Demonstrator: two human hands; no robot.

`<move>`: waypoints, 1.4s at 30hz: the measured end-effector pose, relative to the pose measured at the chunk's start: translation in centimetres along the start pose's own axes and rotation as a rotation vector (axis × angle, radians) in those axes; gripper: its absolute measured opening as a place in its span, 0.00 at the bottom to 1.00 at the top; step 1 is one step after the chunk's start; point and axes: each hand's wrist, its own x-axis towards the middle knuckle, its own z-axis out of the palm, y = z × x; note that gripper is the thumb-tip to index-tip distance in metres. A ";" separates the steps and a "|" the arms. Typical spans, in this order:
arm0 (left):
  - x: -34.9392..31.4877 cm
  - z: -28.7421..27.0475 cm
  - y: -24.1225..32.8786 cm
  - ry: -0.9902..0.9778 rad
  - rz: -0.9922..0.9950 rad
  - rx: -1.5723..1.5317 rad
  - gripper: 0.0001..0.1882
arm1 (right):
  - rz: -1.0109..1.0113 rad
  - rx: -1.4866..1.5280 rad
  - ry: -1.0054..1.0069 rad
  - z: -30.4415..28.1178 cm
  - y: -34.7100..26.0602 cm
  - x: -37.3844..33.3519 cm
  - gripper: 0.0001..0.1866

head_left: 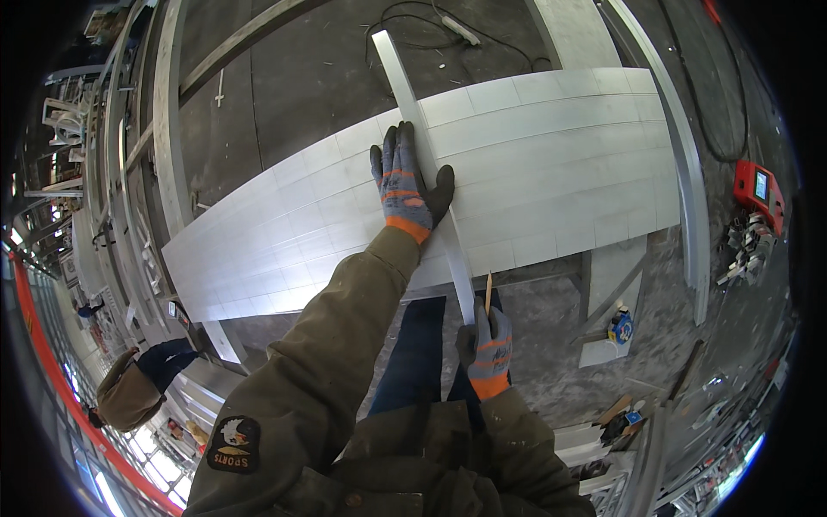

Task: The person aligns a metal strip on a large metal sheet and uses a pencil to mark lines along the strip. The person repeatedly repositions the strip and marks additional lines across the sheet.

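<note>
A long pale metal bar (403, 79) lies crosswise over a wide light-grey surface (551, 146) that looks like several long flat strips side by side, with thin lines across them. My left hand (407, 194), in a grey-and-orange work glove, rests flat on the bar and the surface. Its fingers point away from me and the thumb is spread to the right. My right hand (489, 349), gloved alike, is closed on a pencil (488, 291), whose tip points up past the surface's near edge. Beside its thumb is the bar's near end.
A red device with a screen (760, 194) stands at the right, near a heap of small metal pieces (748, 248). A blue tape measure (620, 327) sits on a support below the surface. Metal beams (170, 129) run at the left. Another person (142, 388) bends over at the lower left.
</note>
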 end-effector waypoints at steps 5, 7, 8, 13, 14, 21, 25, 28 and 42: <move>-0.1 0.4 -0.5 0.007 0.007 0.015 0.49 | 0.068 0.025 -0.090 -0.3 0.2 0.1 0.33; -0.1 0.5 -0.6 0.003 -0.002 0.015 0.49 | 0.052 0.030 -0.071 -0.4 0.2 0.2 0.33; -0.1 0.6 -0.6 0.003 -0.008 0.015 0.49 | 0.054 0.040 -0.070 -0.5 0.2 0.2 0.34; -0.2 0.5 -0.6 0.005 -0.009 0.018 0.48 | 0.030 0.040 -0.068 -0.5 0.2 0.4 0.33; -0.2 0.5 -0.6 0.007 -0.007 0.018 0.47 | 0.027 0.043 -0.054 -0.5 0.1 0.4 0.34; -0.2 0.6 -0.8 0.017 0.004 0.031 0.47 | 0.012 0.020 -0.053 -0.5 0.1 0.6 0.33; -0.2 0.6 -0.9 0.021 0.003 0.019 0.46 | 0.023 0.037 -0.068 -0.6 0.0 0.6 0.32; -0.2 0.6 -0.9 0.021 -0.001 0.016 0.46 | 0.026 0.034 -0.060 -0.5 0.1 0.6 0.33; -0.1 -0.1 0.1 0.041 0.013 0.035 0.46 | 0.048 0.040 -0.089 0.0 0.7 -0.3 0.31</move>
